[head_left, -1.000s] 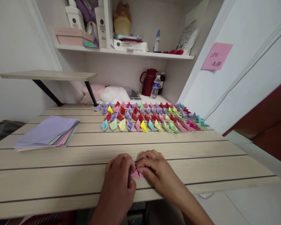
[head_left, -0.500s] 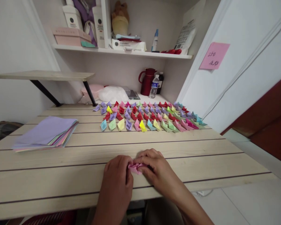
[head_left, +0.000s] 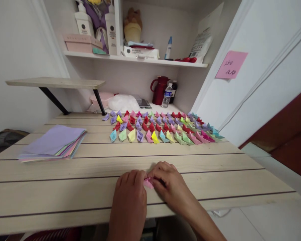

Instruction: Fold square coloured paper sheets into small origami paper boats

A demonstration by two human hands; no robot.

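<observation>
A small pink folded paper is pinched between my two hands just above the front part of the table. From the left, my left hand closes on it, its fingers curled down. My right hand grips the other side with thumb and forefinger. Much of the paper is hidden by the fingers. Beyond the hands, several rows of folded paper boats in red, purple, green, yellow, blue and pink stand on the table.
A stack of coloured paper sheets lies at the left of the slatted table. Behind stand a raised wooden shelf, a red jug and a water bottle. A pink note sticks to the right wall.
My fingers have closed more tightly round the pink paper, and less of it shows. The whole view has shifted slightly. The boats and the stack stay in place.
</observation>
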